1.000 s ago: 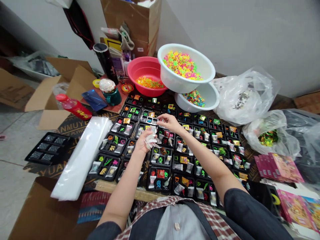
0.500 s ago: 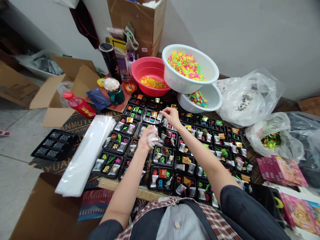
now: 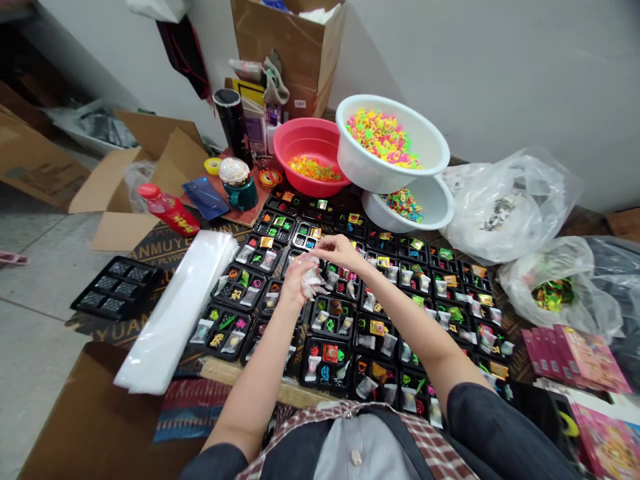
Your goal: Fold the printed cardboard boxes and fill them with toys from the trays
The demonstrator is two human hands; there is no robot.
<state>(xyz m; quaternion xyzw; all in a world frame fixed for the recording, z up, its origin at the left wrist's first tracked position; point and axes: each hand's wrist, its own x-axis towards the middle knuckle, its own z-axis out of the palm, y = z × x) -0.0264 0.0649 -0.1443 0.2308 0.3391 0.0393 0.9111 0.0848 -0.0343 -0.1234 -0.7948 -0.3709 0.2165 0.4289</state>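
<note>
My left hand (image 3: 295, 283) is closed round a bunch of small white, see-through packets (image 3: 313, 280), held above the middle of the trays. Just behind it my right hand (image 3: 343, 253) has its thumb and fingertips pinched together by the top of the bunch. Whether a packet is between those fingertips is too small to make out. Below both hands lie rows of black compartment trays (image 3: 325, 360) with small coloured toys and wrapped packets in them. One tray (image 3: 306, 235) behind my right hand has some compartments with bare patterned bottoms.
A red basin (image 3: 300, 137) and two stacked white basins (image 3: 393, 179) with small coloured pieces stand at the back. Clear plastic bags (image 3: 525, 200) lie right. To the left are long plastic sleeves (image 3: 165, 320), a red bottle (image 3: 170, 210), a lidded cup (image 3: 240, 190) and a stack of trays (image 3: 115, 290).
My right hand has drawn back from a tray towards the packets in my left hand. My left hand stays closed on the bunch. The view has shifted slightly.
</note>
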